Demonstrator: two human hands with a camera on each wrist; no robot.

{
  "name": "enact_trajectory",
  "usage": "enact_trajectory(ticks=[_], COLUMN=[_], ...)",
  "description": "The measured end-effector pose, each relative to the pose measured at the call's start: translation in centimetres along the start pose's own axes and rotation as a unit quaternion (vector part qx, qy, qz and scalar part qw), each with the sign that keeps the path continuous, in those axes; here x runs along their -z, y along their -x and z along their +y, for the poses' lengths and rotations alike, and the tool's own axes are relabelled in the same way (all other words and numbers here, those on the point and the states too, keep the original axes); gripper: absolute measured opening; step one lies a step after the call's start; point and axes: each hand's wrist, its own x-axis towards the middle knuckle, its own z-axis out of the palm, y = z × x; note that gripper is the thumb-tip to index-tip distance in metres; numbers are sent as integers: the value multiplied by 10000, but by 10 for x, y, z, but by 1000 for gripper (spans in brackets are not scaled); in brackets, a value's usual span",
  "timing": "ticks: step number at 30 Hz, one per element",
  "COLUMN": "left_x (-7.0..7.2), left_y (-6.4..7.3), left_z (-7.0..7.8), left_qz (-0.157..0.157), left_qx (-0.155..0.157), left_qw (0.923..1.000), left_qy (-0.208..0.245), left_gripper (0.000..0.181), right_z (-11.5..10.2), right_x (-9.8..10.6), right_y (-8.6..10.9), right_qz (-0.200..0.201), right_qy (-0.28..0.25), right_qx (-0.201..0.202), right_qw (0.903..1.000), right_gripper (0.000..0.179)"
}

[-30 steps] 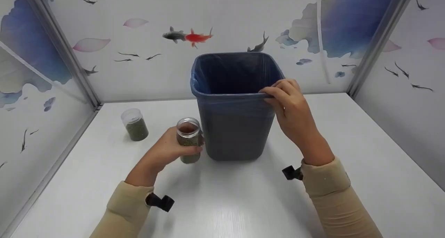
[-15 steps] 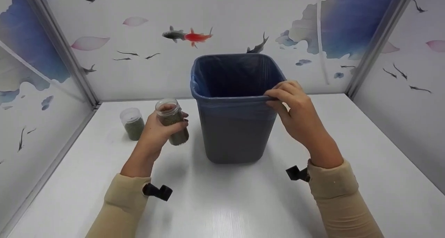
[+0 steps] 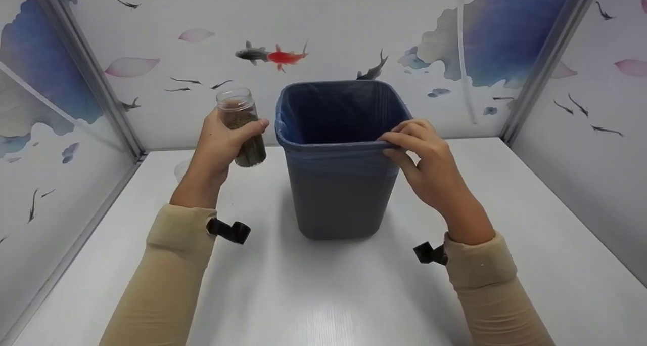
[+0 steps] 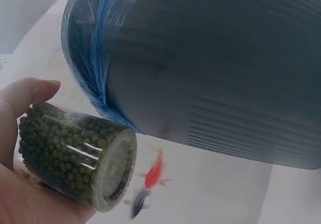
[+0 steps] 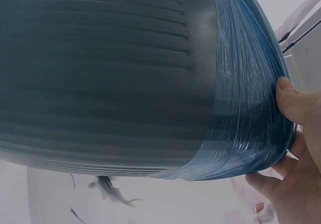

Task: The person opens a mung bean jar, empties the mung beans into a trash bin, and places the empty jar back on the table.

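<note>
My left hand (image 3: 215, 146) grips a clear jar (image 3: 250, 151) partly filled with small green beans, probably mung beans. The jar is off the table, slightly tilted, left of the bin's rim, and its top looks uncovered. In the left wrist view its round base (image 4: 116, 171) points towards the camera side, with the beans packed behind the clear wall. A grey trash bin (image 3: 338, 199) stands upright, lined with a blue plastic bag (image 3: 343, 156) folded over its rim. My right hand (image 3: 429, 166) pinches the bin's front right rim, thumb outside; some fingertips are hidden there.
Behind my left wrist, a second clear jar (image 3: 181, 170) on the white table (image 3: 323, 285) is mostly hidden. Printed panels (image 3: 313, 12) with fish and petals enclose the back and both sides, close behind the bin.
My left hand has lifted the jar from beside the bin's lower left, up and leftward to about rim height. The second jar is now mostly covered by that arm. My right hand stays at the rim.
</note>
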Motion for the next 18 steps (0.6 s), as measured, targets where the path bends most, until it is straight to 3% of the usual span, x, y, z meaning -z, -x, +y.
enact_trajectory(ticks=[4,8,14,18], left_x=[-5,-9,-19,-25], left_y=[-13,-27,-49,-59], left_z=[11,18,30,37], left_qz=[90,161,200,229], left_qx=[-126,-275,-699,-849], left_qw=[9988,9921,9740,9576], left_qy=[-468,-1212,-2147,-2743], left_gripper=[79,79,70,66], right_z=[-1,-2,0,1], right_x=[0,-2,-2,-1], right_y=[0,3,1,-1], right_qz=[-36,-59,-32,-72], right_qy=[8,-11,-10,25], right_qx=[-58,-101,-19,-20], right_qw=[10000,9999,10000,10000], right_gripper=[23,23,24,23])
